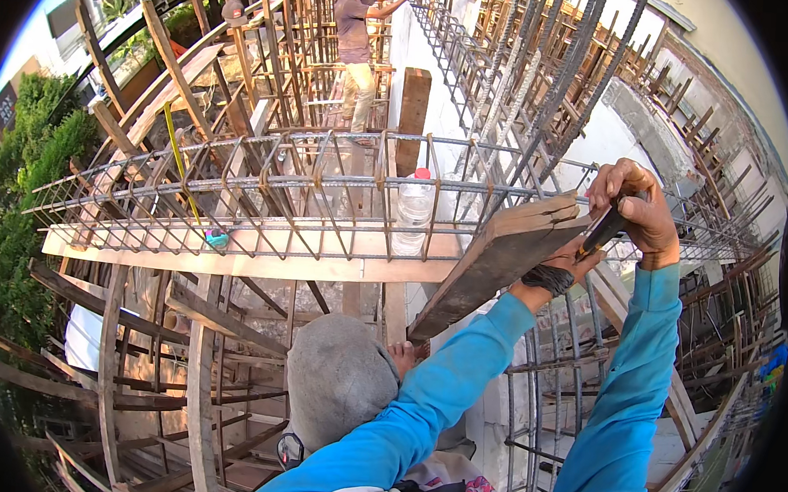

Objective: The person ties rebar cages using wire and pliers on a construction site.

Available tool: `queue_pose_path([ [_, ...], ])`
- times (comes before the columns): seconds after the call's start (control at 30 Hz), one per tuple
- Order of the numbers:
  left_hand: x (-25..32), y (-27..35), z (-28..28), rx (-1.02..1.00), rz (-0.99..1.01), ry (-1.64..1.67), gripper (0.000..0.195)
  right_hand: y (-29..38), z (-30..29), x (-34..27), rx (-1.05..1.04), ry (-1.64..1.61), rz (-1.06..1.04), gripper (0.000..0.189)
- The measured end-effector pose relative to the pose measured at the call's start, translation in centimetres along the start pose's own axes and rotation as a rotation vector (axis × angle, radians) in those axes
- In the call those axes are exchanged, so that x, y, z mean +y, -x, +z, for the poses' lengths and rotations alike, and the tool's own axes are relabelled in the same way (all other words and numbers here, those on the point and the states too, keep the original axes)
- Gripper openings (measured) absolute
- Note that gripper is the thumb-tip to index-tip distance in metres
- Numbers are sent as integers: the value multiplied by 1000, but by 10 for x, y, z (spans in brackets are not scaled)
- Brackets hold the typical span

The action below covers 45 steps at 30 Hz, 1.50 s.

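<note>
My right hand (637, 205) is closed around a black-handled tool (602, 230), its head hidden among fingers and rebar. Just below it, my left hand (570, 262) is at the end of a rough timber plank (493, 264); a bundle of thin dark tie wire (548, 279) lies at that wrist or palm. Which parts the left fingers grip is partly hidden. The plank slants down from the rebar cage (317, 182), which runs across in front of me. A clear plastic bottle (414, 213) with a red cap stands within the cage.
A light formwork board (266, 265) lies under the cage, with a teal tape measure (217, 238) on it, its yellow blade extended. Upright rebars (577, 75) rise beyond. Timber props (203, 383) stand below at left. Another person (355, 37) stands farther off by the wall.
</note>
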State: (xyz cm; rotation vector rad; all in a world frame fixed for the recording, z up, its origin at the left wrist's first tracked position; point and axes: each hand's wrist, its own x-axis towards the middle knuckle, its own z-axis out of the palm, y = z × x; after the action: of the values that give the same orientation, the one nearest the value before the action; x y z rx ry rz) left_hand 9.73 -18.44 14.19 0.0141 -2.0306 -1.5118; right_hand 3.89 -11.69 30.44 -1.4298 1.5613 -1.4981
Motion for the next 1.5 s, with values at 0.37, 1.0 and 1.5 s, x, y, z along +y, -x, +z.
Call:
queue_pose_path([
  [0.37,-3,51,2,373,83,110,41,41,13,12,507,75,-135,56],
  [1.0,-51,59,21,222,-166,412,42,42,-3,16,1012,-79,-305,54],
  [1.5,-70,65,28,333,-233,421,25,11,-21,72,1061,-202,-211,48],
])
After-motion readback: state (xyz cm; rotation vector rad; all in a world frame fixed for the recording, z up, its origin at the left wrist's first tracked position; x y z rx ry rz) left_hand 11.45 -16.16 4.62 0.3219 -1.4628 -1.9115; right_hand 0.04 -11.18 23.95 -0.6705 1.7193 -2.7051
